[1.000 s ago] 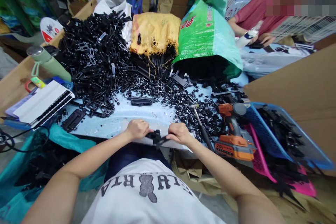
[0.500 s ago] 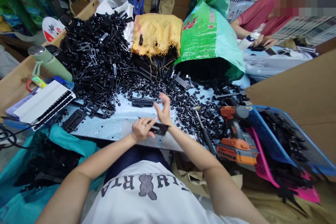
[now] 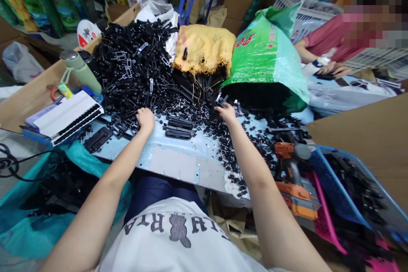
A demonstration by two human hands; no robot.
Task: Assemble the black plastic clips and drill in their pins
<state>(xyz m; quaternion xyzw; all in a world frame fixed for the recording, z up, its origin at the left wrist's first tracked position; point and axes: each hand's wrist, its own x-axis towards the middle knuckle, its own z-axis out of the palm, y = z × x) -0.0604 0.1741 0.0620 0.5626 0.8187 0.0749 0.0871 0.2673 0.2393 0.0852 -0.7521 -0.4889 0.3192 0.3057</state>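
Two hands were out at full stretch, well apart. The left hand (image 3: 145, 119) lay knuckles-up far to the left of the green sack (image 3: 264, 59), fingers curled down into the near edge of the big heap of black clips (image 3: 134, 68); whether it had one pinched could not be told. The right hand (image 3: 227, 112) sat right at the dark mouth of the green sack, fingertips dipped among the small black pieces (image 3: 223, 136) spilled there, and its grip was hidden too. Between the hands, left of the sack's mouth, two flat black bars (image 3: 178, 127) lay side by side on the pale blue table (image 3: 178, 157). An orange drill (image 3: 291, 178) lay below and right of the sack, untouched; a yellow sack (image 3: 204, 49) slumped just left of it. By the look of it, this was the picking step, one part per hand. The next move called for closing cleanly on a single piece each, without dragging tangled neighbours along.
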